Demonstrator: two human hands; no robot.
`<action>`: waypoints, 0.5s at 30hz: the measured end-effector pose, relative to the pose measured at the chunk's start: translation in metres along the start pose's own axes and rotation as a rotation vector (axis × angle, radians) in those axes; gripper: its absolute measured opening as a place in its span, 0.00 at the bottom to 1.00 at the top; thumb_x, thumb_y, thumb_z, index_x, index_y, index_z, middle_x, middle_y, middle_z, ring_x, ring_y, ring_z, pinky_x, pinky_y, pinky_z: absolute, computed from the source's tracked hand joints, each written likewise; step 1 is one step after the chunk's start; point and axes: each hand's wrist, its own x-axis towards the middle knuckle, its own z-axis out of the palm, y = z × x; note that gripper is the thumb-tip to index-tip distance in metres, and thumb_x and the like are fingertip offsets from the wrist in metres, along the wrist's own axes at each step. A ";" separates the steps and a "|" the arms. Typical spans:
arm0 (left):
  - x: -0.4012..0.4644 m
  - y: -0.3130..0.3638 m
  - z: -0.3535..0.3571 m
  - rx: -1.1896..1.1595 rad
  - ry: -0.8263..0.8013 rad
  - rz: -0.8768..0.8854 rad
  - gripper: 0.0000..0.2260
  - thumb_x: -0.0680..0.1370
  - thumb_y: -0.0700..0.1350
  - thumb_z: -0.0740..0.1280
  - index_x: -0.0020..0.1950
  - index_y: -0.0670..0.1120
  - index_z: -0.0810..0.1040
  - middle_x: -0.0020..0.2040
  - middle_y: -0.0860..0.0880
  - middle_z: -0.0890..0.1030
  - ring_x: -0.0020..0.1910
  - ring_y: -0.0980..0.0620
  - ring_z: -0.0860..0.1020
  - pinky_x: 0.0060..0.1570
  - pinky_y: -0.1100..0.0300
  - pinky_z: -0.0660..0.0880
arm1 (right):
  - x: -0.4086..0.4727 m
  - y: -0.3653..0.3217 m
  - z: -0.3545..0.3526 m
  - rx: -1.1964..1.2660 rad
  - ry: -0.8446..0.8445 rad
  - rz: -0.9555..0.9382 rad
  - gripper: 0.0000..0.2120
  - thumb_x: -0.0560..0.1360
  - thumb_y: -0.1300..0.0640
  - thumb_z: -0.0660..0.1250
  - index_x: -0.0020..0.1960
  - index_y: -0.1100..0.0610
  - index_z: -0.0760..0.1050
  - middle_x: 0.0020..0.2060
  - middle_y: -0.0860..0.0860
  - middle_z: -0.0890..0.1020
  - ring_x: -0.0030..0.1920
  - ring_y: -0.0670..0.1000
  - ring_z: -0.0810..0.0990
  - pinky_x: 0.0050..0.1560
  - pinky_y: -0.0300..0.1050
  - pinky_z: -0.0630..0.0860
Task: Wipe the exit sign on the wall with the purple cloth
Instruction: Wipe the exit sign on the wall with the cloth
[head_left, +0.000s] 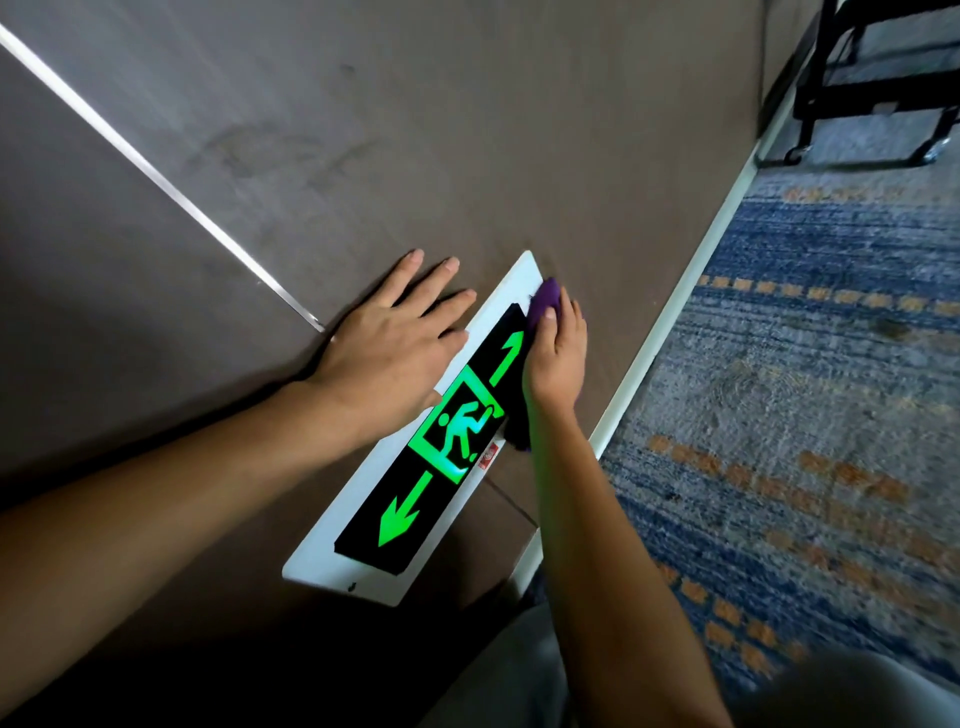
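Low on brown wall above patterned carpet: right hand grip holding purple cloth on exit sign; left hand flat

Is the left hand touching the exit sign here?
Touching. The head view shows the left hand lying flat on the wall, its thumb side overlapping the exit sign at its white border.

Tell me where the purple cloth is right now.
In the head view, the cloth is under the right hand, pressed on the far end of the exit sign, near the baseboard.
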 end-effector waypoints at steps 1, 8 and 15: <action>0.000 -0.001 0.000 -0.006 0.005 0.007 0.32 0.78 0.64 0.64 0.78 0.51 0.67 0.84 0.45 0.55 0.83 0.38 0.45 0.79 0.37 0.41 | -0.003 0.006 0.000 0.001 -0.003 0.034 0.22 0.87 0.48 0.52 0.80 0.48 0.64 0.81 0.50 0.64 0.82 0.52 0.57 0.80 0.59 0.60; -0.001 0.000 0.001 -0.006 0.019 -0.002 0.32 0.78 0.64 0.64 0.78 0.50 0.67 0.84 0.45 0.53 0.83 0.38 0.45 0.79 0.37 0.41 | -0.008 -0.008 0.005 0.035 0.033 0.057 0.22 0.87 0.49 0.53 0.80 0.46 0.64 0.81 0.49 0.64 0.83 0.53 0.56 0.81 0.58 0.57; -0.003 0.002 -0.001 -0.021 0.043 -0.030 0.30 0.78 0.62 0.65 0.76 0.50 0.71 0.84 0.43 0.51 0.83 0.37 0.47 0.79 0.39 0.44 | -0.018 -0.048 0.017 0.040 0.018 -0.235 0.21 0.86 0.54 0.56 0.78 0.49 0.67 0.81 0.52 0.64 0.83 0.55 0.53 0.80 0.51 0.52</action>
